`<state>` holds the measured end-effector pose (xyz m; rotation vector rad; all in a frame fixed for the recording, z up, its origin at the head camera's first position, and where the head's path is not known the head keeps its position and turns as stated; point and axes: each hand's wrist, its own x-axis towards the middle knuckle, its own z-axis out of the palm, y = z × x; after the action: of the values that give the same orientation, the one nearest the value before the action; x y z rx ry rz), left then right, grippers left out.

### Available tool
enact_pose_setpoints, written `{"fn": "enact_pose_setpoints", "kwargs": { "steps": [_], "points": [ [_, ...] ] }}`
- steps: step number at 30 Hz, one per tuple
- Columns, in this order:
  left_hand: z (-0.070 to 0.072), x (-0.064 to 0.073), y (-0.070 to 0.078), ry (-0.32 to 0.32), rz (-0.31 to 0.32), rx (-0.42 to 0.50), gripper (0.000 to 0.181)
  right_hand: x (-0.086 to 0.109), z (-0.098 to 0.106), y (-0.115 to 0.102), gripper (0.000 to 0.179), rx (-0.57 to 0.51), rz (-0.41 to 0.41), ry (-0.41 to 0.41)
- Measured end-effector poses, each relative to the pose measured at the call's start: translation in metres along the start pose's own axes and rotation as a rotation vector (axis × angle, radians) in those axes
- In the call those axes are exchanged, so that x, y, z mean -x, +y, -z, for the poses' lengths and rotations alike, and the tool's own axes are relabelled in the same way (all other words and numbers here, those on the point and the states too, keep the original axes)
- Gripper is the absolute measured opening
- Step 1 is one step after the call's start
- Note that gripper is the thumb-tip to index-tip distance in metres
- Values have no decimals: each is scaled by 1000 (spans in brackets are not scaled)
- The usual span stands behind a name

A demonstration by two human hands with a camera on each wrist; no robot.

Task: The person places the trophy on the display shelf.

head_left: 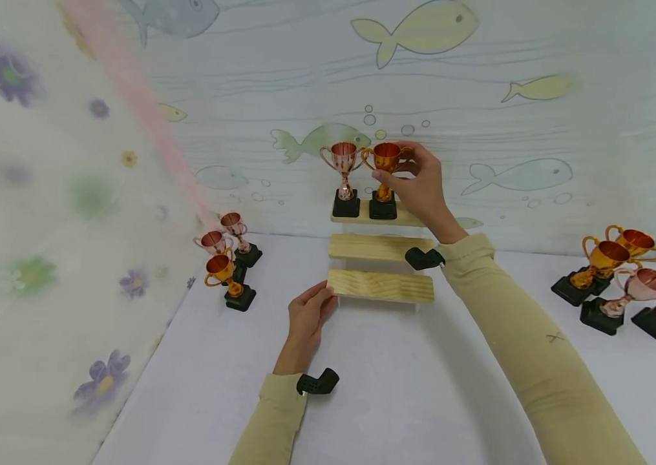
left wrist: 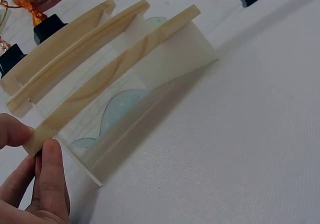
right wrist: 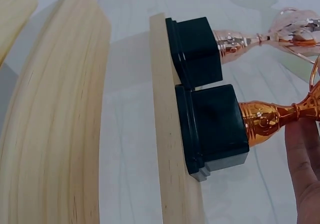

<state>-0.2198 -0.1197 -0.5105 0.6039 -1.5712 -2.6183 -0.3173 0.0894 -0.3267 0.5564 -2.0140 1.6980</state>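
A three-step wooden display stand (head_left: 380, 286) rises in the middle of the head view. My right hand (head_left: 423, 187) grips the cup of a gold trophy (head_left: 386, 155), whose black base (right wrist: 215, 124) is on the top board (right wrist: 165, 109) in the right wrist view. Right beside it stands a rose-gold trophy (head_left: 344, 157), upright on the same board, to the left. At the lowest board (left wrist: 117, 66), my left hand (head_left: 306, 316) pinches the left end between thumb and fingers, plainly seen in the left wrist view.
Left of the stand, a gold trophy (head_left: 220, 268) and two rose-gold trophies (head_left: 233, 223) stand close together on the white table (head_left: 374, 387). Several more gold and rose-gold trophies (head_left: 647, 284) are grouped at the right. A fish-patterned curtain (head_left: 281, 64) hangs behind the stand.
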Motion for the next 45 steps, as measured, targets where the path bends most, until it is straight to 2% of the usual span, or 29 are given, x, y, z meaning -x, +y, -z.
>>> {"fn": "enact_pose_setpoints", "kwargs": {
  "steps": [21, 25, 28, 32, 36, 40, 45],
  "points": [
    [-9, 4, 0, -18, -1, -3, 35, 6, 2, -3, 46, -29, -48, 49],
    [-7, 3, -1, -13, 5, -7, 35, 11, 5, 3, 52, -28, -74, 43],
    [-5, 2, -3, -10, 5, -6, 35, 17, 11, 18, 59, -48, -84, 52],
    [-2, 1, -2, -10, -4, -12, 33, 29, 26, 37, 67, -78, -53, 104],
    [1, 1, 1, -11, -2, -34, 33, 47, 47, 42, 67, -70, 69, 171],
    [1, 0, 2, -11, -3, -44, 35, 70, 80, 41, 66, -9, 178, 209],
    [1, 0, 0, -8, 7, -39, 36, 98, 129, 32, 61, 114, 210, 283]
  ]
}}
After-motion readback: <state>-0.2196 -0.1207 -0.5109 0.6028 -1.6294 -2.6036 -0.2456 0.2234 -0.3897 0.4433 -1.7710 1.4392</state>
